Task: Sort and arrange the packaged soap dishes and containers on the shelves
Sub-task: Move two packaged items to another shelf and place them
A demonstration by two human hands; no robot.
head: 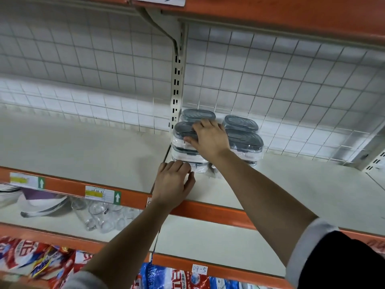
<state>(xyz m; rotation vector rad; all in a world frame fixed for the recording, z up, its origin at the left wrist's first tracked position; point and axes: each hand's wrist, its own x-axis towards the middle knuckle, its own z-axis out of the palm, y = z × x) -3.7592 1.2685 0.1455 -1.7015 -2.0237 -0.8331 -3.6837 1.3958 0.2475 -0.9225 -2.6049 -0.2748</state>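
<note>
Several packaged soap dishes with grey lids and clear wrap stand stacked on the cream shelf point(270, 184), close to the wire grid back. My right hand point(210, 138) lies on top of the front left stack point(183, 132), fingers spread over the grey lid and thumb at its front edge. My left hand point(174, 182) rests on the shelf, fingertips touching the bottom package point(187, 158) of that stack. A second stack point(245, 140) stands to the right, and another lid point(198, 114) shows behind.
A slotted upright post point(177, 90) and the shelf joint run just left of the stacks. The shelf to the left is bare. Below sit clear glasses point(100, 213) and bowls point(41, 205); colourful bags point(41, 259) fill the lowest shelf. Orange rails point(208, 209) edge each shelf.
</note>
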